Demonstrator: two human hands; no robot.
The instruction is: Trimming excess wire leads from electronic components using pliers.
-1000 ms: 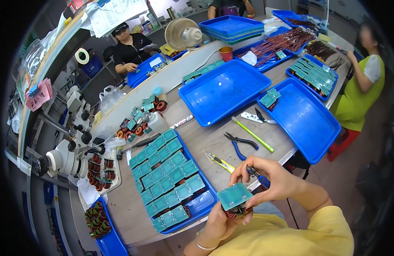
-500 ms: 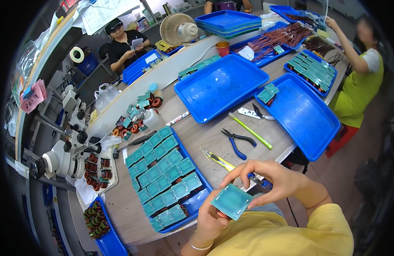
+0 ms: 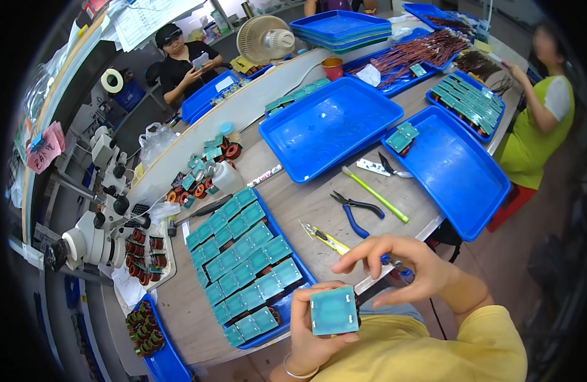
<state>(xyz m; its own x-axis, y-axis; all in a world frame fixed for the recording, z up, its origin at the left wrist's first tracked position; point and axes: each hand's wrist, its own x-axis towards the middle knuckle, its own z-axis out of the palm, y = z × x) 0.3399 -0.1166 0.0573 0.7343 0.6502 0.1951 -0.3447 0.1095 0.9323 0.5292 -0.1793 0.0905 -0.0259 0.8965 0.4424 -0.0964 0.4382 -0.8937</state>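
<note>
Tilted up since half a second ago, the teal board (image 3: 334,310) now shows its flat face to the camera, close to the person's chest at the table's (image 3: 306,204) near edge. The left hand (image 3: 312,328) grips it from below, fingers curled around its left side and thumb along its bottom edge. The right hand (image 3: 401,270) hovers just above and to the right, fingers bent and loosely spread, pinching a small blue-handled tool (image 3: 395,262); whether that tool touches the board cannot be told.

Just left of the hands, a blue tray (image 3: 287,235) packed with rows of matching boards (image 3: 245,261) lies on the table. Beyond the hands lie a yellow cutter (image 3: 324,237), blue pliers (image 3: 356,209) and a green stick (image 3: 375,194). Farther out sit two bare blue trays (image 3: 331,127), one holding a few boards (image 3: 401,137) in a corner. A microscope (image 3: 93,235) stands at far left. Two other people sit at the table's far and right sides.
</note>
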